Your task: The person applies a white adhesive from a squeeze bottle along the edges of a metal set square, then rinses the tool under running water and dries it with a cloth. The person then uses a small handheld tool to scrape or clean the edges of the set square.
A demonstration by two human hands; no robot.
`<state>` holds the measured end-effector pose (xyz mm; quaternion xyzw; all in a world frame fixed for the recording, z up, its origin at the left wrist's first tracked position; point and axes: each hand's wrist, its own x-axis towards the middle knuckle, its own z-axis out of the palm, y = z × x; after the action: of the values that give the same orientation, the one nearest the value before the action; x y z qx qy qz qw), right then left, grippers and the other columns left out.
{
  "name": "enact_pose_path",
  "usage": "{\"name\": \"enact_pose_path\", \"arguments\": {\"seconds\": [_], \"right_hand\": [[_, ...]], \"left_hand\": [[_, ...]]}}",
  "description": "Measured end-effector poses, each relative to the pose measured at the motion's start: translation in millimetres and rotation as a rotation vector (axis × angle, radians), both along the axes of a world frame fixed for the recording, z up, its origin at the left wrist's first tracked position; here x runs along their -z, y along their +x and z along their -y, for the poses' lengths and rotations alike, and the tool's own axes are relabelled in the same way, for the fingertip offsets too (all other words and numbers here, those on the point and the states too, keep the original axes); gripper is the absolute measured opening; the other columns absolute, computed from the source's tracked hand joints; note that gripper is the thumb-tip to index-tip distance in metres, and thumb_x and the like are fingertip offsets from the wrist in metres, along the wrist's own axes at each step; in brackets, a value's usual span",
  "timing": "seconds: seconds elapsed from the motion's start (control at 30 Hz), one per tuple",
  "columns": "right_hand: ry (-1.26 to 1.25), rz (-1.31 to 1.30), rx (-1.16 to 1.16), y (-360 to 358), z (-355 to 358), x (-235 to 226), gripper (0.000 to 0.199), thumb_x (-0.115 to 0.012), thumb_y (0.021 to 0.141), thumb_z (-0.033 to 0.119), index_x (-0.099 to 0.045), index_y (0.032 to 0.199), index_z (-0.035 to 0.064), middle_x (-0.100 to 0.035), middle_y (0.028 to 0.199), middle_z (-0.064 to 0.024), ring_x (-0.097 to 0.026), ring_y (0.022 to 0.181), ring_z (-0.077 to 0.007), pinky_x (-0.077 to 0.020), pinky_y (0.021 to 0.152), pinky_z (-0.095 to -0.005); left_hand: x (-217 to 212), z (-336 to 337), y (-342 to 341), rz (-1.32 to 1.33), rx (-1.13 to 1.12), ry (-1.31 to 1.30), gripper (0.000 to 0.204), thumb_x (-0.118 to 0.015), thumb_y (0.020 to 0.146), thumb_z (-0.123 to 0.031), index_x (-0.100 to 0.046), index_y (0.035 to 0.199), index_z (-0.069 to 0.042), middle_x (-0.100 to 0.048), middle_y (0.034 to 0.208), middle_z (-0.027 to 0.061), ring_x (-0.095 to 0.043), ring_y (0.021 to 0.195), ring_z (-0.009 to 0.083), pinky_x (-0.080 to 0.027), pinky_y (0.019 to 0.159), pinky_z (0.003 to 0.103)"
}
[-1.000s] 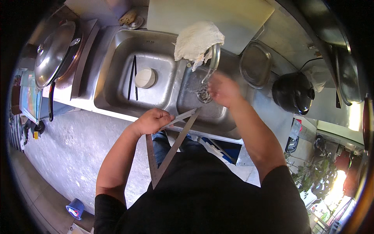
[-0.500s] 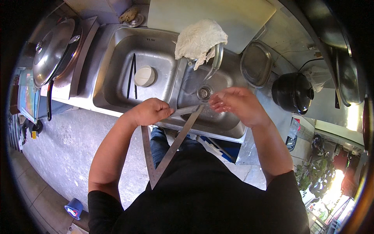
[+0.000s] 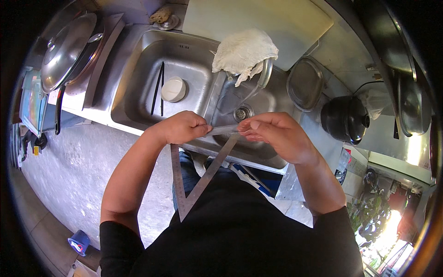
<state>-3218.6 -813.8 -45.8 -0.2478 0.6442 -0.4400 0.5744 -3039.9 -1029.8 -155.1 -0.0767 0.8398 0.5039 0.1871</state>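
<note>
one left hand (image 3: pixel 185 127) clenching triangle (image 3: pixel 209 173), right hand (image 3: pixel 276 134) — half-open, at corner

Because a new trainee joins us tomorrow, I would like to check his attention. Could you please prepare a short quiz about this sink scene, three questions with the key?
1. Fill the gap: the white bowl is in the ____ basin of the sink.
2. True or false: the cloth hangs over the tap.
3. What does the person's left hand hold?

Key:
1. Left
2. True
3. A triangle ruler
</note>
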Motion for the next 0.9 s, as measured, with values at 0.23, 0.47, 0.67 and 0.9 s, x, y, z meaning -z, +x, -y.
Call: {"name": "enact_pose_path", "arguments": {"seconds": [0.23,0.47,0.67,0.9], "right_hand": [[0.054,-0.111,-0.034,-12,0,12,0.037,-0.053,0.106,0.021,-0.065,0.125,-0.008,-0.071,0.117,-0.0175,-0.069,0.109,-0.0217,-0.0533,0.097,-0.0345],[0.021,-0.329,0.064,-20,-1,45,0.034,-0.056,0.104,0.021,-0.066,0.125,-0.0032,-0.071,0.114,-0.012,-0.066,0.109,-0.0198,-0.0513,0.097,-0.0335],[-0.029,-0.093,0.328,-32,9,88,0.03,-0.062,0.1,0.019,-0.066,0.122,-0.0008,-0.07,0.116,-0.0143,-0.067,0.105,-0.0211,-0.0535,0.093,-0.0362],[0.044,0.222,0.489,-51,26,137,0.019,-0.063,0.099,0.016,-0.066,0.107,-0.0002,-0.071,0.1,-0.0126,-0.067,0.081,-0.0198,-0.0563,0.073,-0.0336]], "left_hand": [[-1,4,7,0.038,-0.022,0.006,0.047,-0.055,0.103,-0.039,-0.068,0.086,0.003,-0.06,0.074,0.0251,-0.057,0.068,0.039,-0.048,0.07,0.044],[3,10,19,-0.026,-0.067,0.032,0.045,-0.058,0.104,-0.035,-0.065,0.078,0.001,-0.05,0.06,0.011,-0.045,0.058,0.0189,-0.043,0.06,0.038],[-3,15,28,0.037,-0.143,0.103,0.044,-0.058,0.104,-0.035,-0.064,0.078,0.001,-0.05,0.061,0.009,-0.045,0.059,0.0174,-0.043,0.061,0.036],[-20,23,41,0.059,-0.182,0.065,0.04,-0.061,0.103,-0.033,-0.068,0.081,0.0,-0.054,0.062,0.0093,-0.046,0.059,0.0176,-0.045,0.062,0.036]]}}
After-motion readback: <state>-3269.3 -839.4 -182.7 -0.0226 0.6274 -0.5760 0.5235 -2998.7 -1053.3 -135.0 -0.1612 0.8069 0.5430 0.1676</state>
